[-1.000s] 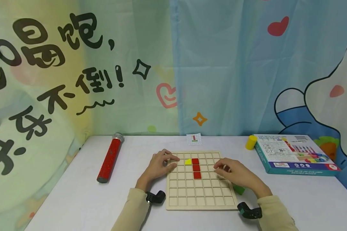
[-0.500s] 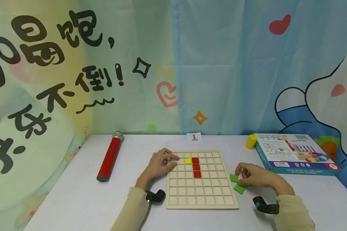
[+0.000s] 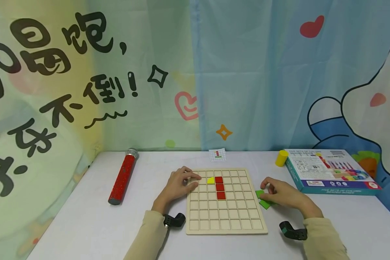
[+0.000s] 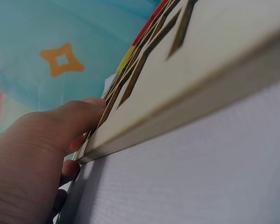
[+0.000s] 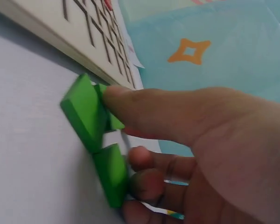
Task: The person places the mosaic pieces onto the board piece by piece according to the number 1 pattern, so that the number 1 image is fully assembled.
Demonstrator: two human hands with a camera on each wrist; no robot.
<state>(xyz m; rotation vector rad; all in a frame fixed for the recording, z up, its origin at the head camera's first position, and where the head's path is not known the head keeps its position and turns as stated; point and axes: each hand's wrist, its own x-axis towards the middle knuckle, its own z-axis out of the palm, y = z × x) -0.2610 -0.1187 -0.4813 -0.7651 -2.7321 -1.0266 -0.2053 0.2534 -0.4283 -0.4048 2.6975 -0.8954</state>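
Flat green square tiles (image 3: 262,199), gridded wooden board (image 3: 225,213)

The right hand (image 3: 281,195) covers most of the green tiles (image 3: 261,199) in the head view, so their count cannot be told there; in the right wrist view the far tile is blurred. The small pattern card (image 3: 218,154) beyond the wooden grid board (image 3: 225,224) is too small to read, as is the print on the game box (image 3: 328,169). The left wrist view cuts the board off at its right edge, and the left hand (image 4: 32,158) at the near-left corner.
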